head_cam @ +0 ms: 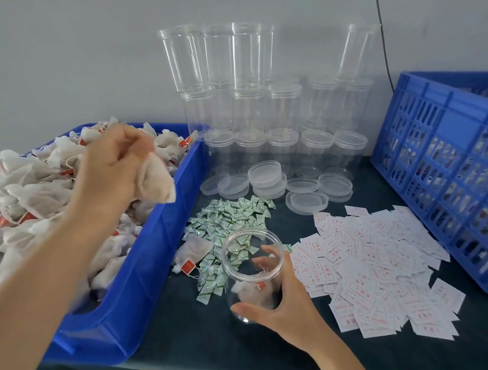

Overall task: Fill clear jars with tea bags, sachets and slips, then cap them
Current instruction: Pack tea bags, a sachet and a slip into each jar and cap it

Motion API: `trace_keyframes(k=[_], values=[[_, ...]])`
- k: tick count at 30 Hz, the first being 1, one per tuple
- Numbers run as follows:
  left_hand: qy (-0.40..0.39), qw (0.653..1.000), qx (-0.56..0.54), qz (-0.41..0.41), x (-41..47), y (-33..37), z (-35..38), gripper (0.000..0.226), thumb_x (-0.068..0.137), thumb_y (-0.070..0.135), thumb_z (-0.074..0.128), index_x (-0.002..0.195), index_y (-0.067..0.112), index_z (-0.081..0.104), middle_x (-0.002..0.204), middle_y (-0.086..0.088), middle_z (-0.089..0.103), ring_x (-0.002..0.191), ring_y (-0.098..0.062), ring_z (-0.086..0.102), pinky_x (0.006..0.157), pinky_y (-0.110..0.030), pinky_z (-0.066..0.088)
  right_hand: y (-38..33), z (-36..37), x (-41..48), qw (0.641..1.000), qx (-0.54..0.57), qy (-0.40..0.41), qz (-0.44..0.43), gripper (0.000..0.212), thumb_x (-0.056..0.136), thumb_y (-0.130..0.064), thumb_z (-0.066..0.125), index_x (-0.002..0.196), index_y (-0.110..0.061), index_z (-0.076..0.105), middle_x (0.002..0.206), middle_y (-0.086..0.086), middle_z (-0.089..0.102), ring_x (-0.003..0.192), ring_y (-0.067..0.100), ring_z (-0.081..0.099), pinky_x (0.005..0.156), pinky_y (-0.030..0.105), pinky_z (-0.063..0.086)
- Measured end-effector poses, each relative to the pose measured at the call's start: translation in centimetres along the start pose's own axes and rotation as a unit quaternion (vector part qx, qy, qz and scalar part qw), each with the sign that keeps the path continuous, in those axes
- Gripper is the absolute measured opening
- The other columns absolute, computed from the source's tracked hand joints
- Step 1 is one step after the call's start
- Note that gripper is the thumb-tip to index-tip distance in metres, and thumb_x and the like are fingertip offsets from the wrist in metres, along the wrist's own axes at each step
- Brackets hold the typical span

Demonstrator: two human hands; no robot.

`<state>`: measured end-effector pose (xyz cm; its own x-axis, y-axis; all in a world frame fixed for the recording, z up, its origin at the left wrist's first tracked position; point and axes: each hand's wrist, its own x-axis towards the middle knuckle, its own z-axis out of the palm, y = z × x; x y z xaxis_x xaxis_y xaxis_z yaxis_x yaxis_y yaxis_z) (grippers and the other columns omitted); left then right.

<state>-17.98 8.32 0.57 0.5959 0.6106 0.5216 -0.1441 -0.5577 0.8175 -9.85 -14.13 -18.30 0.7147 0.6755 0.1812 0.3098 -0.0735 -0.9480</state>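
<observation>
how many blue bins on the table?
2. A solid bin at left, heaped with tea bags; a slotted crate at right, partly cut off by the frame. No others show.

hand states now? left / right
Left hand: gripping tea bags above the blue bin.
Right hand: holding the open clear jar, tea bag already inside.

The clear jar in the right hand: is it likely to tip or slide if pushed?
Probably light: the clear jar holds only a tea bag or two. Its smooth, thin-looking walls may slip. Nearly empty, it could tip without the right hand gripping it.
</observation>
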Motion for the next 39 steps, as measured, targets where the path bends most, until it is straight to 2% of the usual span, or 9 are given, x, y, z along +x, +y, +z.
trace_keyframes(k=[3, 8, 13, 17, 21, 25, 30, 34, 39], values=[[-0.088, 0.994, -0.059, -0.019, -1.7, 2.1, 2.6, 0.022, 0.092, 0.014, 0.06, 0.075, 0.027, 0.062, 0.068, 0.013, 0.064, 0.061, 0.002, 0.058, 0.046, -0.014, 0.046, -0.2, 0.0, -0.1, 1.0, 0.001, 0.001, 0.001, 0.093, 0.058, -0.063, 0.089, 0.131, -0.059, 0.033, 0.128, -0.032, 0.053, 0.124, 0.0, 0.054, 0.096, 0.012, 0.045], [-0.255, 0.966, 0.048, -0.019, -4.2, 1.2, 6.2, 0.014, 0.081, 0.024, 0.071, 0.09, 0.02, 0.062, 0.082, 0.005, 0.068, 0.077, -0.009, 0.065, 0.067, -0.024, 0.055, -0.2, 0.0, 0.0, 1.0, 0.0, -0.001, -0.002, 0.095, 0.059, -0.06, 0.09, 0.135, -0.051, 0.034, 0.13, -0.023, 0.058, 0.123, 0.005, 0.057, 0.099, 0.021, 0.048], [-0.207, 0.948, 0.241, 0.017, -2.2, -2.2, 3.7, 0.009, 0.089, 0.017, 0.064, 0.094, 0.024, 0.061, 0.092, 0.015, 0.062, 0.083, 0.002, 0.058, 0.072, -0.009, 0.042, 0.1, 0.0, 0.0, 1.0, 0.002, 0.003, 0.006, 0.093, 0.058, -0.061, 0.09, 0.133, -0.054, 0.034, 0.127, -0.029, 0.055, 0.123, 0.002, 0.055, 0.1, 0.018, 0.046], [-0.23, 0.844, 0.482, -0.043, 0.2, -7.2, -0.9, 0.016, 0.091, 0.003, 0.052, 0.098, 0.015, 0.06, 0.104, -0.002, 0.062, 0.091, -0.019, 0.06, 0.081, -0.038, 0.053, 0.4, 0.1, 0.1, 1.0, 0.009, -0.01, 0.007, 0.097, 0.061, -0.053, 0.093, 0.136, -0.048, 0.033, 0.13, -0.011, 0.061, 0.122, 0.013, 0.06, 0.107, 0.037, 0.047], [-0.356, 0.744, 0.563, -0.056, -0.2, -11.1, -3.1, 0.023, 0.096, 0.009, 0.043, 0.093, 0.008, 0.066, 0.11, -0.016, 0.064, 0.095, -0.026, 0.06, 0.092, -0.041, 0.048, 0.5, 0.2, 0.1, 1.0, 0.004, -0.004, 0.007, 0.098, 0.059, -0.055, 0.093, 0.136, -0.05, 0.034, 0.131, -0.014, 0.06, 0.122, 0.014, 0.06, 0.107, 0.041, 0.048], [-0.316, 0.798, 0.505, -0.091, -0.6, -11.4, -3.8, 0.027, 0.091, 0.008, 0.051, 0.077, 0.026, 0.064, 0.098, -0.004, 0.068, 0.085, -0.018, 0.062, 0.083, -0.036, 0.051, 0.6, 0.1, 0.0, 1.0, 0.005, -0.004, 0.009, 0.096, 0.057, -0.06, 0.091, 0.133, -0.054, 0.034, 0.13, -0.025, 0.056, 0.124, 0.006, 0.057, 0.107, 0.033, 0.047], [-0.181, 0.894, 0.409, -0.019, -0.5, -8.2, -3.2, 0.021, 0.091, 0.011, 0.06, 0.07, 0.015, 0.057, 0.077, -0.001, 0.059, 0.072, -0.02, 0.057, 0.061, -0.03, 0.041, 0.6, 0.0, 0.0, 1.0, 0.005, -0.004, 0.006, 0.096, 0.058, -0.059, 0.092, 0.134, -0.054, 0.034, 0.13, -0.027, 0.055, 0.124, 0.007, 0.057, 0.106, 0.036, 0.049], [-0.105, 0.951, 0.288, 0.043, -0.4, -3.0, -2.0, 0.009, 0.086, 0.017, 0.068, 0.081, 0.01, 0.064, 0.076, -0.001, 0.065, 0.075, -0.015, 0.061, 0.067, -0.019, 0.043, 0.6, 0.0, 0.1, 1.0, 0.003, -0.003, 0.005, 0.095, 0.059, -0.057, 0.092, 0.134, -0.053, 0.034, 0.13, -0.026, 0.055, 0.124, 0.008, 0.058, 0.106, 0.036, 0.049], [-0.245, 0.961, 0.123, 0.05, -3.1, 3.0, 2.2, 0.01, 0.074, 0.028, 0.073, 0.083, 0.028, 0.069, 0.084, 0.02, 0.068, 0.08, 0.008, 0.062, 0.073, -0.003, 0.043, 0.4, 0.1, 0.1, 1.0, -0.001, 0.001, 0.009, 0.094, 0.06, -0.055, 0.092, 0.134, -0.052, 0.035, 0.13, -0.018, 0.059, 0.122, 0.012, 0.061, 0.106, 0.036, 0.049]])
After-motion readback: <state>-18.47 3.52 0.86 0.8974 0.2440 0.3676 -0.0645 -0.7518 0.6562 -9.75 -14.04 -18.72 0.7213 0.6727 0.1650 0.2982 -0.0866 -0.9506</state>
